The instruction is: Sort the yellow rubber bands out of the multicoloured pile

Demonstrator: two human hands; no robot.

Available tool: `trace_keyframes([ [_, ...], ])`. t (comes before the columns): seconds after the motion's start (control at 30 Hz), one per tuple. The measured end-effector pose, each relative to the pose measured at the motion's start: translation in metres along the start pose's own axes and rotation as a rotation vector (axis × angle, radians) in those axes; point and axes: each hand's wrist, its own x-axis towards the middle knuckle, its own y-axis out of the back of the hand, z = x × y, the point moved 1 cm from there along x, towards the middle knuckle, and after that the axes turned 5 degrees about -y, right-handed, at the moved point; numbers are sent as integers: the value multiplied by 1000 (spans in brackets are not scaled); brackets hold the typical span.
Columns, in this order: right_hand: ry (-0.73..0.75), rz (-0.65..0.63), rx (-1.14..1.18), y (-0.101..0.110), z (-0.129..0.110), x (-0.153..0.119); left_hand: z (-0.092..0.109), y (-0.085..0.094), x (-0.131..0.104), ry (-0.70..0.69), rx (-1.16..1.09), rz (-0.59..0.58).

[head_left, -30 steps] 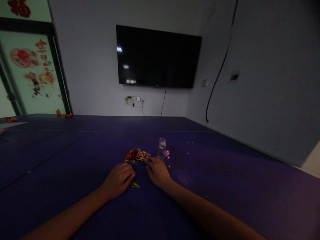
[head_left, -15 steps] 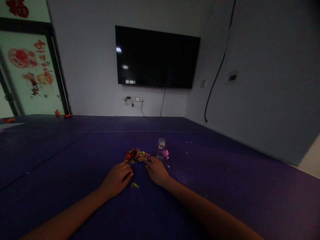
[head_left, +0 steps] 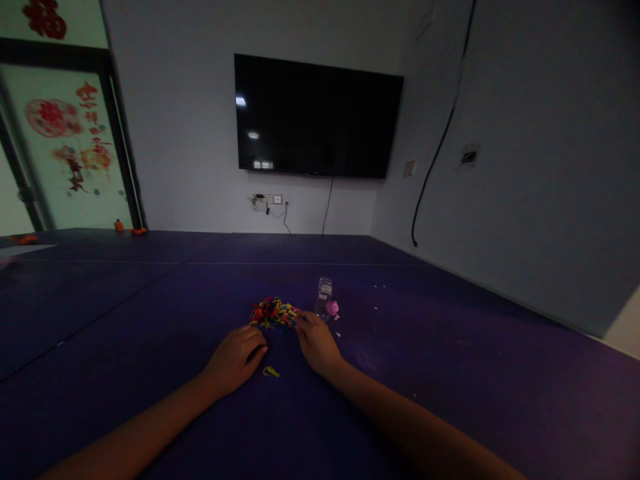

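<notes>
Together at the Colourful Pile, Both Hands Are Bending In

We are resting our forearms low over a purple surface (head_left: pixel 300 427), and a colourful pile (head_left: pixel 273 313) of small stringy pieces – red, yellow, blue and pink – is lying just beyond our hands. Our left hand (head_left: pixel 237 359) is curling loosely just beside the pile's near left edge, with the thumb standing a little apart from the fingers; we cannot tell whether anything is sitting in it, since the palm is facing away from us. Our right hand (head_left: pixel 318 341) is bending its fingertips to the pile's right edge, thumb and forefinger close together, but we cannot tell whether they are pinching a piece.

Between our wrists, on the near side, a yellow loop (head_left: pixel 271 371) is lying apart from the pile. Just past our right hand a clear bottle (head_left: pixel 324 292) is standing upright – a pink lump (head_left: pixel 333 308) is sitting against its right side – and white scraps (head_left: pixel 376 308) are lying farther right. Beyond, we are facing a dark television (head_left: pixel 315 120) hanging on the wall (head_left: pixel 185 133).
</notes>
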Motion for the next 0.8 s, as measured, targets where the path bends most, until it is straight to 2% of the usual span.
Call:
trace_keyframes([
  [0.1, 122, 23, -10, 4, -6, -3, -3, -2, -3, 28, 21, 30],
  [0.27, 548, -108, -119, 9, -25, -16, -8, -4, -7, 78, 13, 144],
  [0.4, 667, -134, -156, 11, -30, -22, -4, 0, -5, -4, -77, 113],
  [0.6, 621, -135, -140, 12, -28, -19, 1, 2, 0, -87, -119, 2],
  [0.7, 461, -107, -152, 12, -25, -14, 0, 1, 0, -98, -134, -23],
  [0.8, 212, -77, -172, 11, -17, -8, -2, -1, -1, -100, -133, -18],
])
